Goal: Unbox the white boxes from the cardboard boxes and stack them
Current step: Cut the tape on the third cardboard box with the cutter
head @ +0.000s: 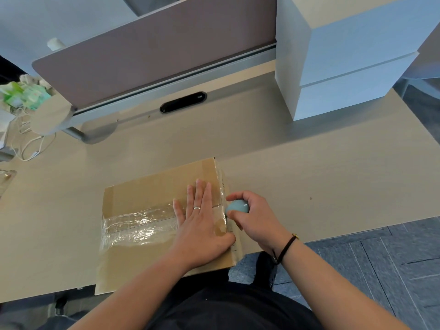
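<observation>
**Sealed carton held flat, small blue tool at its right edge**

At the lower centre of the frame, a cardboard box (152, 225) lies flat on the desk (309, 167), its near edge overhanging the desk's front. Clear tape (138, 225) runs across its top seam, wrinkled and unbroken.

The left hand (202, 222) lies palm down on the right part of the lid, fingers straight and slightly spread, a ring on one finger.

Just right of it, the right hand (250, 217) grips a small rounded light-blue tool (237, 207), fingers curled round it, thumb on top. The tool touches the box's right edge at the seam. Its blade or tip cannot be made out. A dark cord band circles the right wrist.

Farther back, upper right, two white boxes (345, 63) stand stacked on the desk, well apart from the carton. A grey-brown partition panel (154, 48) spans the far edge, with a black cable slot (183, 104) below it. Upper left, green packets (26, 96) and white cables (28, 144) lie.
</observation>
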Motion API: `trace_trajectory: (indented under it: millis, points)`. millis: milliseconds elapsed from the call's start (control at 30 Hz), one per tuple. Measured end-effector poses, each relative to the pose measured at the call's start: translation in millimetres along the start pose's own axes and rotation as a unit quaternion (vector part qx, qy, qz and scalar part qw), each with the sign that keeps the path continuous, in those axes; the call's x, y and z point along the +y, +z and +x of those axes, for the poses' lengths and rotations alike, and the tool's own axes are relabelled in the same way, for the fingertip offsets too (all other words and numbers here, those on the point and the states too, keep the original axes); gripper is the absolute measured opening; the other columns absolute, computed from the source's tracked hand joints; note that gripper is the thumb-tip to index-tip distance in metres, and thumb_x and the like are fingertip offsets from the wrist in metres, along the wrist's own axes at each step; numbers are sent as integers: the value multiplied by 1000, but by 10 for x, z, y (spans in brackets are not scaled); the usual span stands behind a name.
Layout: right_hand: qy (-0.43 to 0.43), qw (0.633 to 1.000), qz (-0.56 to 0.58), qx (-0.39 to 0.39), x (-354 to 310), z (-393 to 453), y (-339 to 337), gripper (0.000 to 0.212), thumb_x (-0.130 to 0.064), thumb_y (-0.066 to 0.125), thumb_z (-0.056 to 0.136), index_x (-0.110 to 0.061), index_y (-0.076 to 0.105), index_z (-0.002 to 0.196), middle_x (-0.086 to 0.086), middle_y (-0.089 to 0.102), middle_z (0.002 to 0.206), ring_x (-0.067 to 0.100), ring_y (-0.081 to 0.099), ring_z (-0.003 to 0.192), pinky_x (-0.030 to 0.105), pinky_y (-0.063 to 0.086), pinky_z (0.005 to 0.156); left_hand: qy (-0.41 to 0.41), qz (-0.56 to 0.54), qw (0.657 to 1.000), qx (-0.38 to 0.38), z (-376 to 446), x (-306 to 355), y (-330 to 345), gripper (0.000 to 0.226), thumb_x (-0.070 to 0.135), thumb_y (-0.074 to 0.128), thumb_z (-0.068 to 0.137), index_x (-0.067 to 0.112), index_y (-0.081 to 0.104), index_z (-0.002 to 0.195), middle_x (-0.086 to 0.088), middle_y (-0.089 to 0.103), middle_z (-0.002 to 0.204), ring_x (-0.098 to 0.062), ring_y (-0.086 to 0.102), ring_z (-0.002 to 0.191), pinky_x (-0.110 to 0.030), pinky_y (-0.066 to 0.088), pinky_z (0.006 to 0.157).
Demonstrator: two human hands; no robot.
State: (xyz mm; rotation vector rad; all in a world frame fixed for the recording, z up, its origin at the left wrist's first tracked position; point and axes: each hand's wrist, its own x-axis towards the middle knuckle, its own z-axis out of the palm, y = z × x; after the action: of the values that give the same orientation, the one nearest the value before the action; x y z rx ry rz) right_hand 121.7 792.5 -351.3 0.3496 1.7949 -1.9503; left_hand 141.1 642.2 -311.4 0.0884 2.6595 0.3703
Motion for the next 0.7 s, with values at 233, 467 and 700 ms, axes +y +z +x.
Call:
trace_trajectory:
  millis: [233, 467, 700]
  points:
    - [-18, 999, 35, -22, -72, 66, -21, 33, 8, 70, 82, -18, 68, 102, 4, 62, 91, 8, 53, 65, 16, 46, 57, 4, 8, 1000, -3, 9, -8, 5, 117, 62, 37, 64, 25, -32, 151, 9, -44, 154, -9, -48, 136, -52, -23, 116]
    - [-45, 991, 83, 94, -36, 201, 110, 29, 0, 71, 85, -21, 64, 104, 1, 63, 98, 11, 59, 75, 24, 52, 65, 3, 6, 1000, -2, 13, -10, 10, 117, 61, 39, 66, 25, -32, 151, 9, -45, 153, -8, -47, 136, -51, -23, 116]
    - [-61, 987, 87, 122, -163, 308, 34, 27, -1, 68, 87, -19, 62, 107, 3, 63, 96, 2, 61, 64, 20, 50, 60, 1, 0, 1000, 4, 11, -26, 15, 118, 65, 38, 63, 26, -29, 152, 10, -43, 154, -8, -46, 137, -50, -23, 116]
